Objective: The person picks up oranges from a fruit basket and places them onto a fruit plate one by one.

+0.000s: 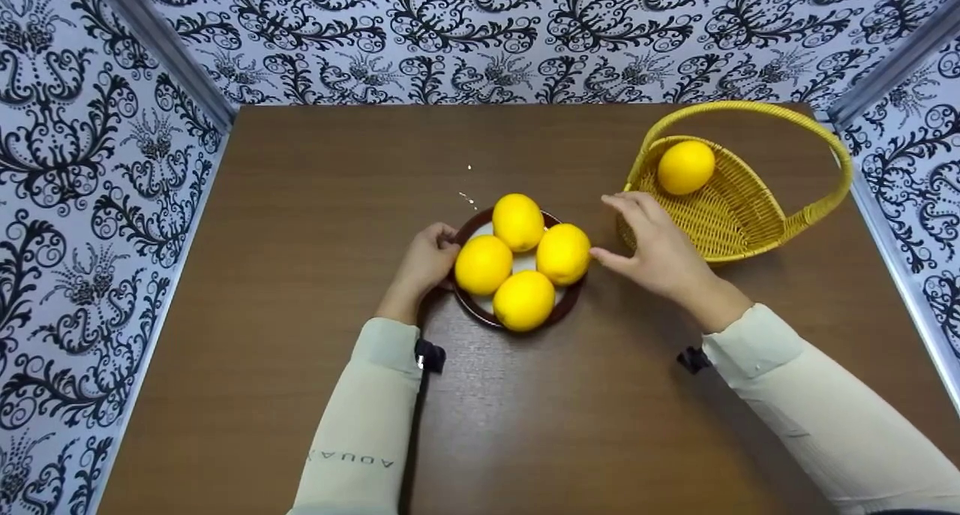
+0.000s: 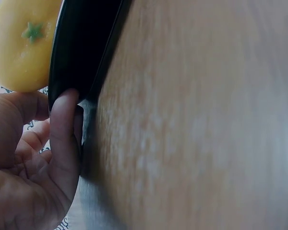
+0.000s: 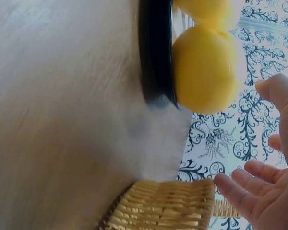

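A dark brown plate (image 1: 478,318) with a pale inside holds several yellow citrus fruits (image 1: 524,300), set close together. My left hand (image 1: 427,263) pinches the plate's left rim, thumb on top beside one fruit and fingers at the underside, as the left wrist view shows. One fruit (image 2: 26,45) there has a green star-shaped stem mark. My right hand (image 1: 656,248) is between the plate and a yellow wicker basket (image 1: 705,226), fingers spread and holding nothing. Its thumb points at the plate's rightmost fruit (image 1: 563,254); its other fingertips are by the basket's near left rim.
One more yellow fruit (image 1: 685,167) lies inside the basket at its far left, under the tall arched handle (image 1: 844,151). Small white specks (image 1: 467,197) mark the brown table (image 1: 315,200) behind the plate. Black-and-white patterned panels (image 1: 480,42) stand along the back and sides.
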Demonstrator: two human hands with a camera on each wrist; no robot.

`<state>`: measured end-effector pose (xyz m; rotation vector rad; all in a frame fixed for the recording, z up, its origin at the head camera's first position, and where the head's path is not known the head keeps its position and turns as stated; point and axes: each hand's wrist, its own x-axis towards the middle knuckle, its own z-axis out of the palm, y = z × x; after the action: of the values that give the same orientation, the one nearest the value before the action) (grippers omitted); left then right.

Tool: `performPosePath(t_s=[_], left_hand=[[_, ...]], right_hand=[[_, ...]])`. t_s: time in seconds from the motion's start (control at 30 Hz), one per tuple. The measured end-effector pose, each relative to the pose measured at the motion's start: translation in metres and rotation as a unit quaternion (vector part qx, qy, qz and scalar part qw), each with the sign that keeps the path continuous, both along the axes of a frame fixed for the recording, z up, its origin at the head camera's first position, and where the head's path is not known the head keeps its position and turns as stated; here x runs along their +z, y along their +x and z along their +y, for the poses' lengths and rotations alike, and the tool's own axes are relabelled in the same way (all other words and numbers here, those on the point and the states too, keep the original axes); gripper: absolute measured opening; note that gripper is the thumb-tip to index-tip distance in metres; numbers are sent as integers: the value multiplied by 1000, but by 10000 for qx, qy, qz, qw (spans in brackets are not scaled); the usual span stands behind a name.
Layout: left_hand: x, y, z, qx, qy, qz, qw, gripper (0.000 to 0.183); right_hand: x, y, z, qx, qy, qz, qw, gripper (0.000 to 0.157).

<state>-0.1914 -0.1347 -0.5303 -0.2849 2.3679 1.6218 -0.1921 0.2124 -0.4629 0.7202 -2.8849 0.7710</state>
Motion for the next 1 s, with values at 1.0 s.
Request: performPosePath(t_s=[1.0], left_hand=[[0,1,0,9,10,-38,10000,19]], right_hand=[[16,-30,43,-1131,-794,-623,9884,91]])
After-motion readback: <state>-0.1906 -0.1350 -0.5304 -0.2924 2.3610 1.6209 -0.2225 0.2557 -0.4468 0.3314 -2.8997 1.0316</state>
